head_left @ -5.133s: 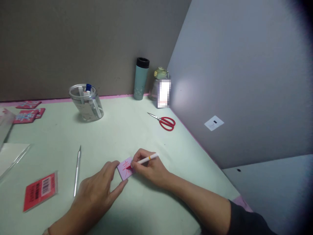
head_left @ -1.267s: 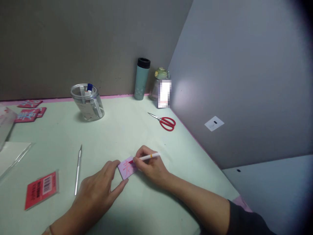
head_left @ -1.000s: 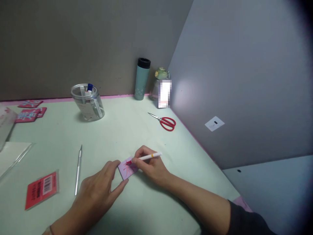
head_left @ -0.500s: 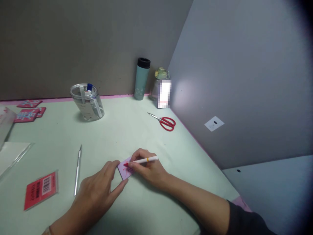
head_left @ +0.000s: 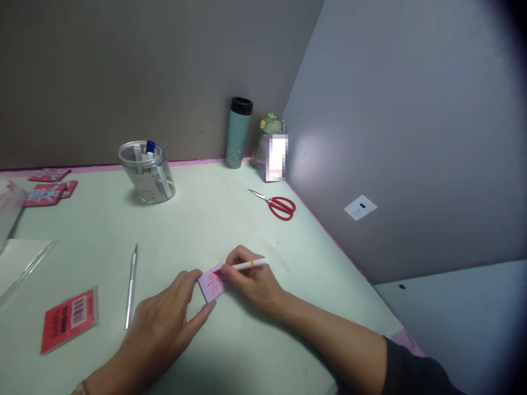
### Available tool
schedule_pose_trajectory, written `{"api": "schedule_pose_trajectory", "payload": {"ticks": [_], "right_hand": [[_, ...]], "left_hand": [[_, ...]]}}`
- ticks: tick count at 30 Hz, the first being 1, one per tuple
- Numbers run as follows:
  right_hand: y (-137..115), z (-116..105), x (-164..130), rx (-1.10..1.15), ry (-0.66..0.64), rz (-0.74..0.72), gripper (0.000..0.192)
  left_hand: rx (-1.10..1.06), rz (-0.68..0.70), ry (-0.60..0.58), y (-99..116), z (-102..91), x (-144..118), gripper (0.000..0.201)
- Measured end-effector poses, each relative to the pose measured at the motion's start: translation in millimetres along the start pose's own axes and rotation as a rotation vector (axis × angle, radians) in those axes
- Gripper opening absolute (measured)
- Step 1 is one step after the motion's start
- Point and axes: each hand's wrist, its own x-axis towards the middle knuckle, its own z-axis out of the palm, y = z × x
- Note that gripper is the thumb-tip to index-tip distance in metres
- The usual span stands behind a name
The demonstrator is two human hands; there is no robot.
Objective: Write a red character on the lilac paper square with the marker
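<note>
The left hand (head_left: 164, 323) lies flat on the pale green table (head_left: 230, 219), thumb and forefinger spread and pressed against the near-left edges of a small purple card (head_left: 212, 285), pinning it down. Just right of that hold, the right hand (head_left: 253, 282) has its fingers pinched together around a white pen (head_left: 242, 266) with a red tip (an orange band shows on the barrel); the tip touches the card's far corner, where red strokes are drawn. Left of the left hand lies a silver craft knife (head_left: 130, 288), and further left a red packet (head_left: 69, 320) with a barcode. Beyond the pen hand, well apart, red-handled scissors (head_left: 276, 204) lie shut. Farther back to the left stands a clear jar (head_left: 147, 172) of markers, and at the wall a teal flask (head_left: 238, 133) beside a clear bottle (head_left: 268, 144).
</note>
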Motion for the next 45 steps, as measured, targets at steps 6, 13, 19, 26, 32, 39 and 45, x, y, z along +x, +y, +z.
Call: {"api": "schedule_pose_trajectory", "payload": {"ticks": [6, 13, 19, 26, 32, 39, 45], "right_hand": [[-2.0, -0.5, -0.5, -0.003, 0.017, 0.003, 0.012], [-7.3, -3.1, 0.9, 0.065, 0.039, 0.016, 0.015], [-8.0, -3.7, 1.2, 0.062, 0.029, 0.023, 0.016], [-4.0, -3.2, 0.9, 0.041, -0.009, 0.001, 0.015], [-4.5, -3.5, 0.9, 0.011, 0.005, 0.001, 0.014], [-5.6, -3.3, 0.9, 0.024, 0.003, -0.001, 0.015], [-4.5, -2.5, 0.4, 0.064, -0.011, 0.01, 0.015]], "left_hand": [[-0.009, -0.004, -0.003, -0.1, 1.2, 0.4, 0.028], [-0.014, -0.04, -0.04, -0.2, 0.7, 0.4, 0.028], [-0.017, -0.043, -0.059, 1.1, -2.3, 1.6, 0.026], [-0.019, -0.05, -0.064, 0.8, -2.5, -0.2, 0.027], [-0.019, -0.027, -0.043, 1.0, -1.9, 0.9, 0.027], [-0.023, -0.028, -0.048, 1.2, -1.8, 0.3, 0.029], [-0.037, -0.056, -0.048, 0.8, -1.0, 0.6, 0.028]]}}
